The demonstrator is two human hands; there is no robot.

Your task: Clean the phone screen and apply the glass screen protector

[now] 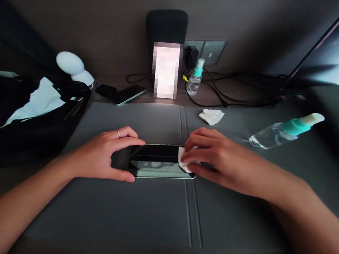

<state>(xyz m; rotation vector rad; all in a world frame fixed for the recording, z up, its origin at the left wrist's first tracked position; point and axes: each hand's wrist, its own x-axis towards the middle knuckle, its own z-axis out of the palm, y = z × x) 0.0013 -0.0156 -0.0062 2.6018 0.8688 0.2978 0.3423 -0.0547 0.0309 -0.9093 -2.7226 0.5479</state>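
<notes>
A smartphone (pixel 155 157) lies face up and crosswise on a dark grey desk mat (pixel 139 210). My left hand (pixel 105 151) grips its left end, index finger on the far edge and thumb on the near edge; a ring is on one finger. In my right hand (pixel 214 156) is a folded white tissue (pixel 181 155), pressed against the right end of the phone's screen. The fingers partly cover the tissue and that end of the phone. Pale reflections show along the near half of the dark glass.
On the right lies a clear spray bottle (pixel 277 133) with a teal collar; a crumpled tissue (pixel 211 116) is farther back. A smaller spray bottle (pixel 194 82) stands by black cables (pixel 216 93). Behind are another phone (pixel 129 94), a lit, blurred-out screen (pixel 165 70) and, left, tissues (pixel 41 99) in a black holder.
</notes>
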